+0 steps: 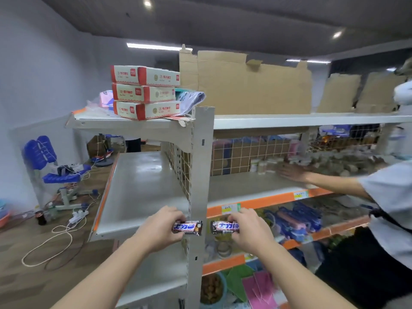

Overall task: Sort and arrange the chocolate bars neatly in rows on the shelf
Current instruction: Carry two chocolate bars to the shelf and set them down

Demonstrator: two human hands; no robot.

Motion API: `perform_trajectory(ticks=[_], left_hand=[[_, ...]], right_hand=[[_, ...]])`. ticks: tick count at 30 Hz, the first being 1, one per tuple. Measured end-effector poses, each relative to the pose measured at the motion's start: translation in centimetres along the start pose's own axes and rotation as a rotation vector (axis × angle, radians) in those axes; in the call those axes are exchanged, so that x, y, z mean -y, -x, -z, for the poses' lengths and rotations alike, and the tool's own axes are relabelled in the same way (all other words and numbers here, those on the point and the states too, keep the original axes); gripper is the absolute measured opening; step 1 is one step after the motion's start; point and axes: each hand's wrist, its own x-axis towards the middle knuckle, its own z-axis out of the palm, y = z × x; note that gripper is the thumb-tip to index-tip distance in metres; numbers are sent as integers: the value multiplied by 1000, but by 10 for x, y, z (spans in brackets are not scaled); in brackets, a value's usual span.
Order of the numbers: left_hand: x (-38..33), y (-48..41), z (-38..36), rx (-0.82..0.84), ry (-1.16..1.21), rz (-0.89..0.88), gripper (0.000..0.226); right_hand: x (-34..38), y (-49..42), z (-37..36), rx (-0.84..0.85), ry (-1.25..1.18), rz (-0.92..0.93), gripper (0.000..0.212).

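Pinched in left hand (159,229): left bar (187,227). Pinched in right hand (250,231): right bar (224,227). Side by side, apart, before shelf (142,188).

The grey metal shelf (142,186) has its near board just above and beyond the left fingers (176,216), edged with an orange strip (105,195). High above them, the top board carries three stacked red-and-white boxes (145,93) beside crumpled plastic bags (191,99). Beyond the right fingers (244,216), past the upright post (200,175), small jars (263,166) stand against the wire mesh back (234,157); cardboard sheets (254,85) stand on the top board.
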Motion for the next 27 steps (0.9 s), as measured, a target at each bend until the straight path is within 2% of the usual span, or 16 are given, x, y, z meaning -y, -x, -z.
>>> perform_trajectory(ticks=[11, 18, 27], left_hand=[[-92, -68, -46, 69, 105, -409, 30], [-158, -77, -73, 94, 182, -734, 28], [-278, -53, -85, 140, 332, -1019, 30]], right_hand=[[-72, 98, 35, -86, 130, -352, 29], [-73, 189, 57, -169, 220, -670, 27], [-63, 310, 99, -229, 336, -1000, 26]])
